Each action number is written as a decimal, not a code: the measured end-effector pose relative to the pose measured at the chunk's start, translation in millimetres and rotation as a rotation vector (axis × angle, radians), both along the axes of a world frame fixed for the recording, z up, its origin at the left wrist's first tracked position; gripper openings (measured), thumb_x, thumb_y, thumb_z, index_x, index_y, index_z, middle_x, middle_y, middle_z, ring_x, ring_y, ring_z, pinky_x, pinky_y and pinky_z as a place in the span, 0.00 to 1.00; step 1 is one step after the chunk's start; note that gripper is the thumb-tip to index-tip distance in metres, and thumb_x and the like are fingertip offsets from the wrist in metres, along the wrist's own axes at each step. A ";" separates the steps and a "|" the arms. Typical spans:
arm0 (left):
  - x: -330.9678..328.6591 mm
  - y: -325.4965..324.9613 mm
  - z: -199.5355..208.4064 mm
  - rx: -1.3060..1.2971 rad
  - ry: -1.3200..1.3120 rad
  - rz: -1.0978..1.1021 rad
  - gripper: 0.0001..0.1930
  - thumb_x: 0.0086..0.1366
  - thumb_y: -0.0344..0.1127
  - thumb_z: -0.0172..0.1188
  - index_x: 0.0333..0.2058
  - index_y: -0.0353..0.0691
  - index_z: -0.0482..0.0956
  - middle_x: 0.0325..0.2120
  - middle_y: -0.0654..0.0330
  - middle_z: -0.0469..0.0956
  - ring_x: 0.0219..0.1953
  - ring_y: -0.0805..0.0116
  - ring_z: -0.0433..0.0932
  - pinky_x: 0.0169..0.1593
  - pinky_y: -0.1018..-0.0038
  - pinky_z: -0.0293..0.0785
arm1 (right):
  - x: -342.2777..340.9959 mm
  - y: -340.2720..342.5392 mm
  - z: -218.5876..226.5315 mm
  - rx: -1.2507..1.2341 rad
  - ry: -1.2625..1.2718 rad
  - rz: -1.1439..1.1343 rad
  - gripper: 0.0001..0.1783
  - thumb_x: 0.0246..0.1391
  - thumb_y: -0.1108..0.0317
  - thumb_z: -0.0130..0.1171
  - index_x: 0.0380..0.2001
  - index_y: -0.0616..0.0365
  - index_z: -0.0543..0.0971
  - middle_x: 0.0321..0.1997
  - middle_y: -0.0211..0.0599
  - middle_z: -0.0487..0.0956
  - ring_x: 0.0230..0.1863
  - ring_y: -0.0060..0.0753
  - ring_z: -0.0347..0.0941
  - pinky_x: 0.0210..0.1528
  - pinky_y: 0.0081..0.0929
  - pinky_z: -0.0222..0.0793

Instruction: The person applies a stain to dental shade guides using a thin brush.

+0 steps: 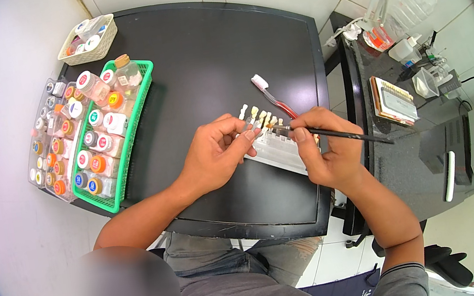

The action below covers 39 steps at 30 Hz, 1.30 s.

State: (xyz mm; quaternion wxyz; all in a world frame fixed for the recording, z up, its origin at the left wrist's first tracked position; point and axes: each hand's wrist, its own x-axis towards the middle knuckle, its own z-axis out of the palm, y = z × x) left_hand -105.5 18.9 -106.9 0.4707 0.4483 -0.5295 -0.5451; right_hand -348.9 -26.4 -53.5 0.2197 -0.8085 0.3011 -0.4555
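My right hand (333,149) grips a thin brush (348,134) with a long black handle, its tip pointing left toward my other hand. My left hand (213,151) is closed in a pinch close to that tip; whatever lies between thumb and fingers is too small and hidden to name. Just beyond and partly behind the fingertips stands a row of tooth-shaped shade tabs (254,111), white to yellowish. They rise along a long white holder (278,156) on the black table, which both hands partly cover.
A red and white toothbrush (274,97) lies behind the holder. To the left, a green basket (147,83) and a clear bin (40,185) hold several capped jars. A cream basket (105,47) sits at the back left. On the right-hand counter (399,169) are a bottle (412,8) and a boxed shade set (394,101).
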 end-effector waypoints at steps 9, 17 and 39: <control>-1.1 0.5 3.1 -0.376 -0.330 0.130 0.08 0.77 0.27 0.67 0.49 0.33 0.91 0.34 0.61 0.78 0.31 0.76 0.78 0.36 0.75 0.74 | -7.4 -6.8 -7.5 0.146 -0.036 -0.089 0.04 0.68 0.78 0.65 0.41 0.69 0.86 0.33 0.40 0.87 0.31 0.26 0.85 0.36 0.28 0.80; 0.2 -0.3 0.7 -0.668 -0.528 0.164 0.14 0.68 0.18 0.70 0.50 0.37 0.92 0.32 0.58 0.74 0.33 0.63 0.78 0.37 0.68 0.77 | -11.9 -14.1 -4.3 0.686 -0.325 0.067 0.08 0.78 0.72 0.59 0.45 0.67 0.82 0.32 0.34 0.84 0.34 0.21 0.82 0.37 0.22 0.78; -0.6 -0.6 -1.6 -0.698 -0.514 0.179 0.13 0.69 0.20 0.72 0.51 0.39 0.93 0.31 0.59 0.75 0.33 0.65 0.78 0.43 0.69 0.82 | -18.3 -16.6 -8.0 0.488 -0.106 0.039 0.08 0.74 0.74 0.61 0.38 0.66 0.83 0.29 0.28 0.82 0.30 0.15 0.77 0.34 0.19 0.71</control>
